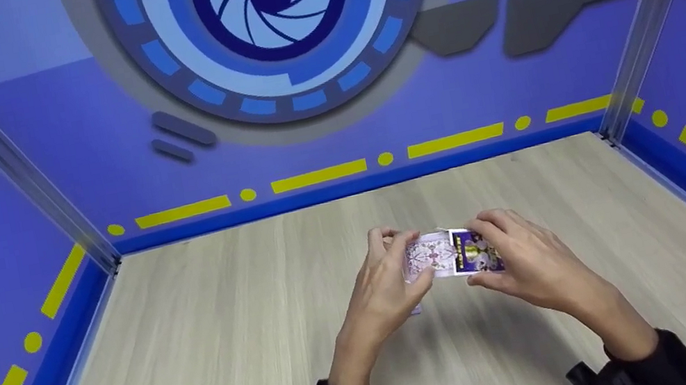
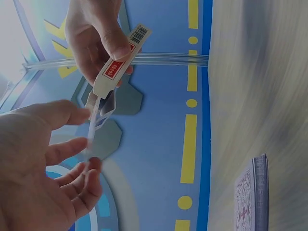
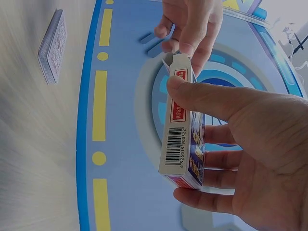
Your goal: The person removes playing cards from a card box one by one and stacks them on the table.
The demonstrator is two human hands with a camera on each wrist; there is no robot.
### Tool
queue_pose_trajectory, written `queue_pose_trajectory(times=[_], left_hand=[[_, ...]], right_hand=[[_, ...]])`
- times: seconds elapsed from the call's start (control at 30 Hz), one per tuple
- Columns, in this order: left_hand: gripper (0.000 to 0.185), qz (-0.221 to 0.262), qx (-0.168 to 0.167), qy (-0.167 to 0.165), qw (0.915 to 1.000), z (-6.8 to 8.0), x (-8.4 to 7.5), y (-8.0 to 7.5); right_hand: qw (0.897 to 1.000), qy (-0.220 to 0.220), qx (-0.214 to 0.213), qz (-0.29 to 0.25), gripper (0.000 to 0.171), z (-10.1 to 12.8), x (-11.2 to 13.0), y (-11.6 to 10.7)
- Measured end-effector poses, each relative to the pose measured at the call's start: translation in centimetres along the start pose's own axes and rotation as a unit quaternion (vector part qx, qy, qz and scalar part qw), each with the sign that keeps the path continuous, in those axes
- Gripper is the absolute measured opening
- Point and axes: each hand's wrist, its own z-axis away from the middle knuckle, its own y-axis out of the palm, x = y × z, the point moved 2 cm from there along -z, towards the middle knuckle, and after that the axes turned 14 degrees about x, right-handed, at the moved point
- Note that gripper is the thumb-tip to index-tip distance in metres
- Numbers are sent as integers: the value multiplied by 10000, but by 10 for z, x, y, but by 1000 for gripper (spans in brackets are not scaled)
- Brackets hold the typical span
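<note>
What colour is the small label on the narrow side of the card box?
Red, on the white side of the card box held by the right hand; right wrist view shows it best.

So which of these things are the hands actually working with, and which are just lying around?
In use:
- card box, gripped by the right hand
- the box's open flap end, where the left hand has its fingers

Lying about:
- deck of cards, untouched on the wooden table

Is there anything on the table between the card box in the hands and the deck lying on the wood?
Nothing: in the right wrist view only bare wood and wall separate the card box from the deck.
</note>
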Motion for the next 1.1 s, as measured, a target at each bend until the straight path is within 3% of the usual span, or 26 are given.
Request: queue_pose_trajectory(times=[0.27, 0.47, 0.7, 0.9, 1.1], left_hand=[[65, -926, 328, 576, 9935, 3, -7, 4], [69, -1549, 355, 684, 9849, 6, -13, 5], [64, -1765, 139, 811, 9809, 3, -13, 7], [49, -1662, 12, 964, 9814, 1, -9, 2], [36, -1511, -10, 756, 9856, 2, 9, -7]], right_hand=[[10000, -56, 4, 19, 69, 0, 1, 1], [10000, -20, 35, 14, 69, -1, 2, 2], [10000, -48, -7, 58, 69, 1, -1, 2], [10000, -16, -83, -23, 67, 2, -6, -3], [9997, 240, -80, -76, 68, 3, -15, -9]])
